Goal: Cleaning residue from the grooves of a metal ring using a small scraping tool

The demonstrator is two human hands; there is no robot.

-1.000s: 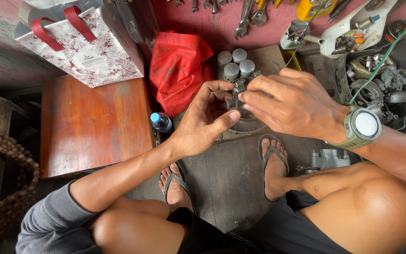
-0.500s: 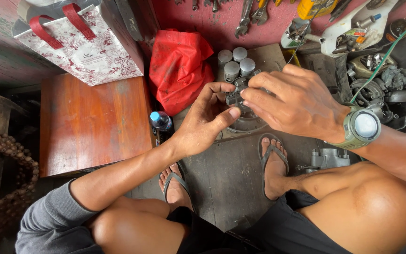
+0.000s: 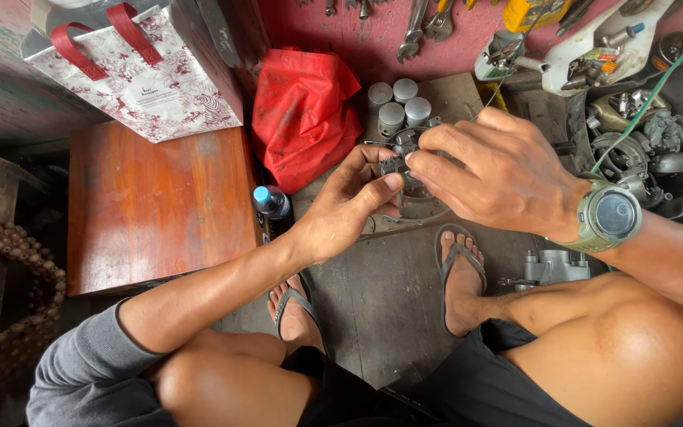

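Both hands [image 3: 349,207] [image 3: 488,170] unmoved, apparently pinching metal part [image 3: 395,164].

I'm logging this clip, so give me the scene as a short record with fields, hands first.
left hand: holds a small dark metal part from below, thumb against it
right hand: fingertips pinch the same part from above; green wristwatch on the wrist
behind the hands: four grey metal cylinders, red cloth
left side: wooden stool bearing a patterned bag; blue-capped bottle beside it
right side: engine parts
posture: squatting, in flip-flops
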